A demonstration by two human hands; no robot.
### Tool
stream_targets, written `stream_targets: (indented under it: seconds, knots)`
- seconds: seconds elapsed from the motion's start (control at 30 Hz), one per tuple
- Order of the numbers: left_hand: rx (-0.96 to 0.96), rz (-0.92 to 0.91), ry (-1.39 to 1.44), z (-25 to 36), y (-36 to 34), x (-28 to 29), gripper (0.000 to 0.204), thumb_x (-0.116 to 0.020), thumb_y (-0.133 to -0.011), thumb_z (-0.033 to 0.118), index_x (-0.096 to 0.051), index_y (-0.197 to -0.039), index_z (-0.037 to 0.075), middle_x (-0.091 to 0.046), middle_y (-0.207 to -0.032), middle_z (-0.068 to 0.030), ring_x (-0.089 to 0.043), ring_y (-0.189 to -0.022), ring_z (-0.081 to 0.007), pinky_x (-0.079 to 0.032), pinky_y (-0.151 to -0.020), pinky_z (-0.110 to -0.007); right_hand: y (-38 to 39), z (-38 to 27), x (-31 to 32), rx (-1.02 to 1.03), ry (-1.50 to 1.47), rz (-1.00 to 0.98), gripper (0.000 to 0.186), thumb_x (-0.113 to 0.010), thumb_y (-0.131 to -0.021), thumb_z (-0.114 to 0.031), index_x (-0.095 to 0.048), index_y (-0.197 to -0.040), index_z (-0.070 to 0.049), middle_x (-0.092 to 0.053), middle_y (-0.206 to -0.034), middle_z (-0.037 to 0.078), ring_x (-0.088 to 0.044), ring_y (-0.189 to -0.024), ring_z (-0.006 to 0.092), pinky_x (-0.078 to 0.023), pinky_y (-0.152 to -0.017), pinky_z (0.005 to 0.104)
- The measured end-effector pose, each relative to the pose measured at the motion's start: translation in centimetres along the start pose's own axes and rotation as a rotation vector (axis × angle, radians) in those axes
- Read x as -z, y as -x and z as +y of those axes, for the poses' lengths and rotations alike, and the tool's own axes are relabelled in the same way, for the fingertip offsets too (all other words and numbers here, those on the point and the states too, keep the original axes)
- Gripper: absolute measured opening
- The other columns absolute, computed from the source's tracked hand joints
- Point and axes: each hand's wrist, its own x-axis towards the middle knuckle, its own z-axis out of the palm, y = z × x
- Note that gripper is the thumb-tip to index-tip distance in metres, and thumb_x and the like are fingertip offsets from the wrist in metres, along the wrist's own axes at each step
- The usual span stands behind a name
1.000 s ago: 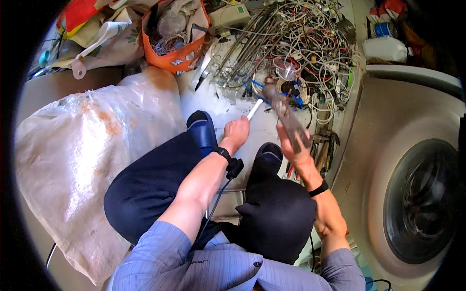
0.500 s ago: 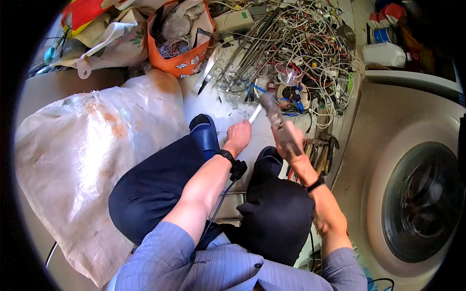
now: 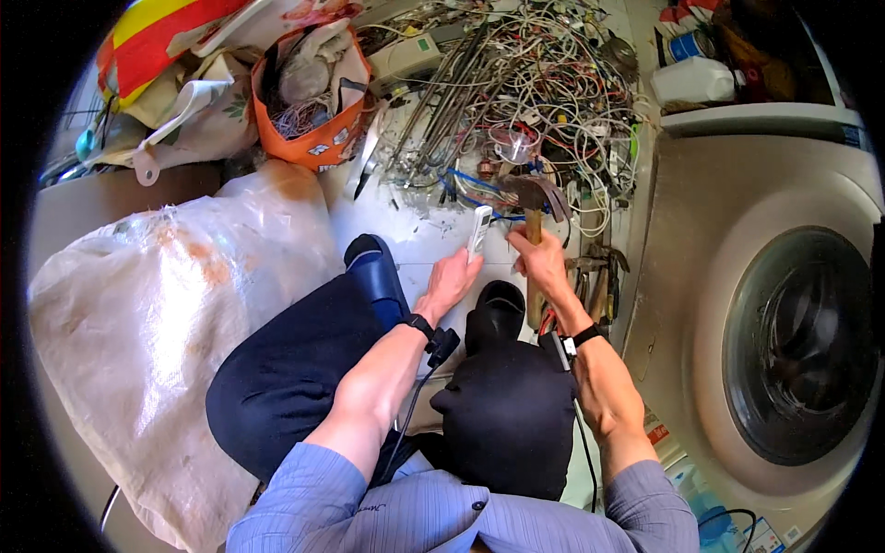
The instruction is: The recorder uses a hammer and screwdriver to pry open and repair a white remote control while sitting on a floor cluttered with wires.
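My right hand grips a claw hammer by its wooden handle. The rusty metal head points away from me, near the edge of the wire heap. In my left hand is a slim white plastic piece, tilted upright, with a small grey patch on its face. My fingers close round its lower end, hiding that part. The hammer head is apart from the white piece, up and to its right. Both hands are above the pale floor, between and just beyond my feet.
A tangled heap of wires and thin metal rods lies ahead. An orange bag and a large whitish sack are on the left. More hand tools lie right of my hand. A front-loading washing machine stands at right.
The hammer, blurred and slanting over the white piece before, now stands more upright, farther right with its head turned. The white piece now shows its broader face. The view has shifted slightly.
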Motion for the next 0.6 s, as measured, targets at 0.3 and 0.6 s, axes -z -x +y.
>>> stream_targets:
  seconds: [0.3,0.6]
  knots:
    - [0.284,-0.425,1.212,3.8,-2.1,0.3,0.035,-0.057,-0.109,0.031,-0.062,-0.125,0.001,-0.068,-0.111,-0.0067,-0.069,-0.085,-0.0164,-0.057,-0.066,-0.027,0.5,1.7,0.5,-0.128,-0.057,-0.141,0.033,-0.074,-0.094,-0.023,-0.070,-0.115,0.002,-0.061,-0.068,0.001,-0.056,-0.054,0.0094,-0.041,-0.047,0.0280]
    - [0.406,-0.364,1.117,1.9,-2.9,1.7,0.026,-0.072,-0.099,0.020,-0.067,-0.120,0.007,-0.069,-0.108,-0.0018,-0.064,-0.091,-0.0128,-0.053,-0.072,-0.028,0.3,3.0,-0.5,0.044,-0.060,-0.076,0.024,-0.073,-0.094,-0.020,-0.070,-0.108,-0.001,-0.062,-0.073,0.000,-0.057,-0.059,0.0079,-0.043,-0.051,0.0265]
